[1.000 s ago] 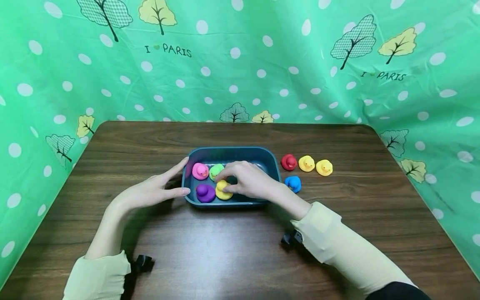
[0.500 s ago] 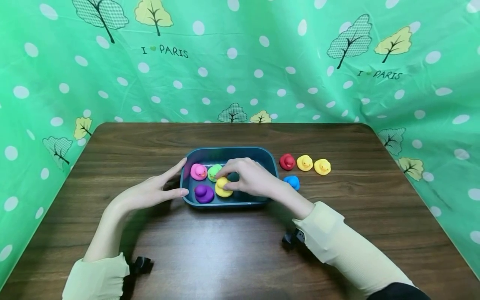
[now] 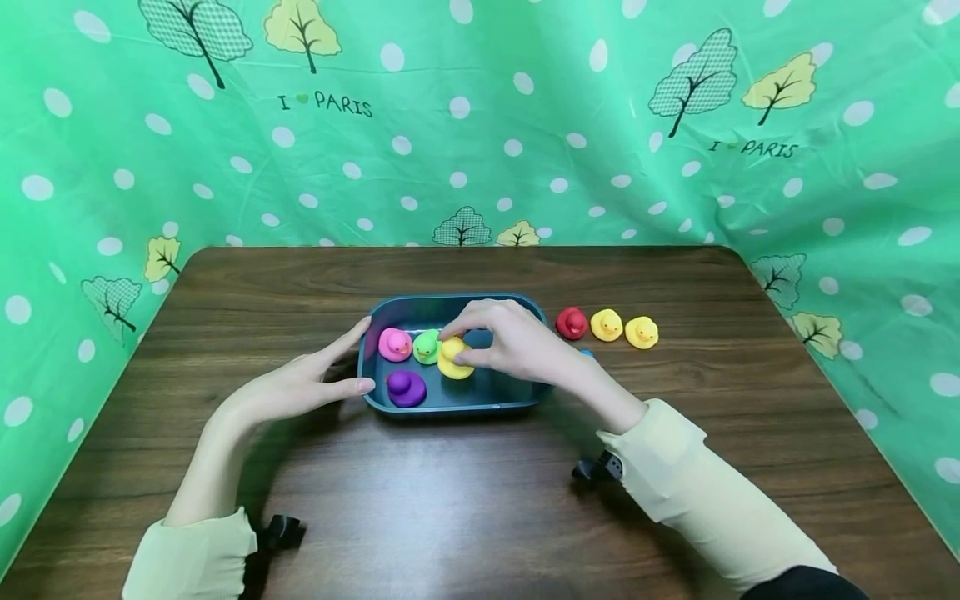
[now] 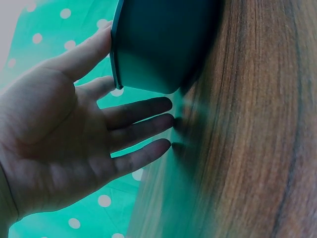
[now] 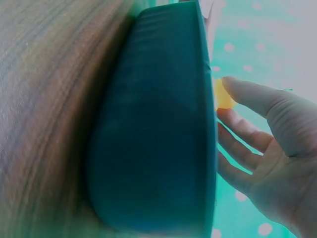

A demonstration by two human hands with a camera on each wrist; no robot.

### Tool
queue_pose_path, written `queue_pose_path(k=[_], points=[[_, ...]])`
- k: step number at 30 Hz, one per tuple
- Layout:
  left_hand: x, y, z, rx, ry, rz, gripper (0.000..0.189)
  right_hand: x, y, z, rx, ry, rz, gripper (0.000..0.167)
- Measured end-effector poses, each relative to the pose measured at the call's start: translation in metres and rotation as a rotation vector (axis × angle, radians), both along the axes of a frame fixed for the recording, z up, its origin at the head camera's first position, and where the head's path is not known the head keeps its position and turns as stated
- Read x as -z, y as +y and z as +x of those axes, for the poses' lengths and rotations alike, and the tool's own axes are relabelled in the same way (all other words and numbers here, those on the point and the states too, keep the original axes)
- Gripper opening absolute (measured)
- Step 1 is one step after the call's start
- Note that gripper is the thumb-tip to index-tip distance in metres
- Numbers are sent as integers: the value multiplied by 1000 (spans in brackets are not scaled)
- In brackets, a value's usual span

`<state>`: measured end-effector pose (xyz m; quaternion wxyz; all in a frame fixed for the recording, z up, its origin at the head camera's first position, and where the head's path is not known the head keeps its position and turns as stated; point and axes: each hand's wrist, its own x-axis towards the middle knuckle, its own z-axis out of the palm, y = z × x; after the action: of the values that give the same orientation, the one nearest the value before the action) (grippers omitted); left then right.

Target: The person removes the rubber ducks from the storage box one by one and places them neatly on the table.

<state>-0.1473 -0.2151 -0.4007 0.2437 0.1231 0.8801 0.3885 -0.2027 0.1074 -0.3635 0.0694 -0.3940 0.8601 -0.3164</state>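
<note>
My right hand (image 3: 513, 342) pinches a yellow rubber duck (image 3: 453, 360) between thumb and fingers, inside the dark blue tray (image 3: 450, 408). In the right wrist view the yellow duck (image 5: 224, 95) shows just past the tray's rim, at the thumb tip. Further left in the tray sit a pink duck (image 3: 395, 344), a green duck (image 3: 427, 347) and a purple duck (image 3: 406, 388). My left hand (image 3: 292, 387) rests its thumb and a fingertip at the tray's left end. In the left wrist view the other fingers of the left hand (image 4: 64, 124) stretch out beneath the rim, apart from the wall.
To the right of the tray, on the brown wooden table (image 3: 420, 500), stand a red duck (image 3: 572, 323) and two yellow ducks, one nearer (image 3: 607, 325) and one outermost (image 3: 642, 332). A blue duck (image 3: 587, 353) is mostly hidden by the right wrist. A green dotted curtain (image 3: 480, 125) hangs behind.
The right hand has moved the yellow duck up and slightly right, away from the purple duck. The blue duck is now mostly covered by the wrist. The left hand keeps its place on the tray.
</note>
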Motion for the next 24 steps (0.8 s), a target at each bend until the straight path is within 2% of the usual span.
queue_pose_path(k=[5, 15, 24], points=[[3, 2, -2, -10, -8, -3, 87, -7, 11, 2, 41, 20, 1, 27], [3, 0, 2, -14, 6, 2, 87, -18, 32, 3, 54, 69, -5, 26], [2, 3, 0, -4, 3, -1, 87, -23, 54, 4, 80, 79, -16, 28]])
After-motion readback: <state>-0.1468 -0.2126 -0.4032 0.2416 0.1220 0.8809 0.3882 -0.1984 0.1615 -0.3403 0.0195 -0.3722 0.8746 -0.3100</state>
